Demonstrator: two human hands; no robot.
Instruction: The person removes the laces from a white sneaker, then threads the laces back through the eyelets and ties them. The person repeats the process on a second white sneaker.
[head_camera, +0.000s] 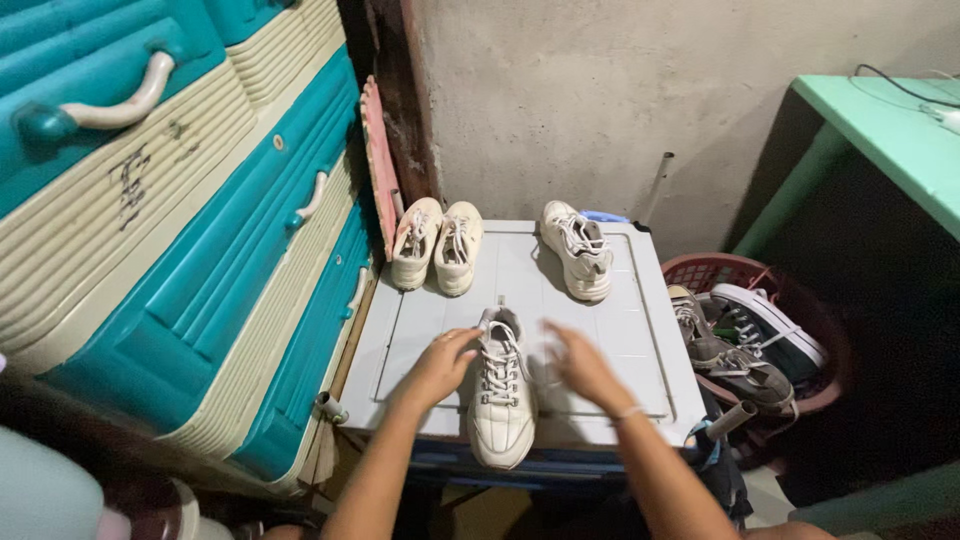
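Both hands work the laces of the cream chunky sneaker (502, 395), which lies at six o'clock on the white plastic lid (620, 330). The left hand (443, 365) pinches near the eyelets; the right hand (578, 362) is motion-blurred, so its grip is unclear. Even lace tension, eyelet by eyelet, seems wise. The lace ends are indistinct.

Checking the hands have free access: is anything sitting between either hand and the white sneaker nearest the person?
Nothing visible. The left hand rests at the near sneaker by its laces, and the right hand is just beside it; its motion blur hides whether it touches. The other sneakers sit farther back.
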